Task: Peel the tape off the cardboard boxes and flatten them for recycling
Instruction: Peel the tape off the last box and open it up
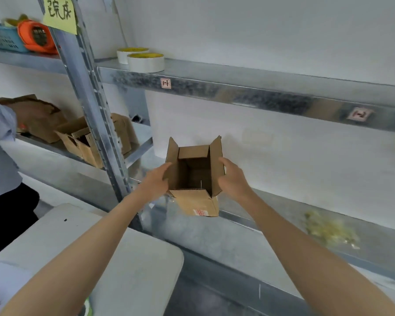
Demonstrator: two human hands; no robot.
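Head view, only view

- Cardboard box (193, 179): small, brown corrugated, standing upright on the lower metal shelf (271, 226) near its front edge, just right of the upright post (96, 124). Top open; side flaps and rear flap stand up, front flap folded down over the front face, red label (200, 212) low on it. No tape visible on top; bottom seam hidden
- Left hand (156, 180): fingers fairly straight, laid against the outer left wall
- Right hand (232, 179): curled over the right flap, thumb towards the inside, fingers outside
- Handling, judged: empty, so light; walls stiff along the flutes, weak at the scored corners. Matte paper surface should give good friction. Best hold is both side walls near the rim, then push opposite corners to collapse once the bottom seam is freed. Flap edges may tear or crease if pulled hard
- Surroundings: galvanised steel shelving, mottled sheen; two tape rolls (146, 61) on the upper shelf; more opened boxes (82, 142) in the left bay; yellowish heap of scraps (328, 229) to the right, too blurred to identify
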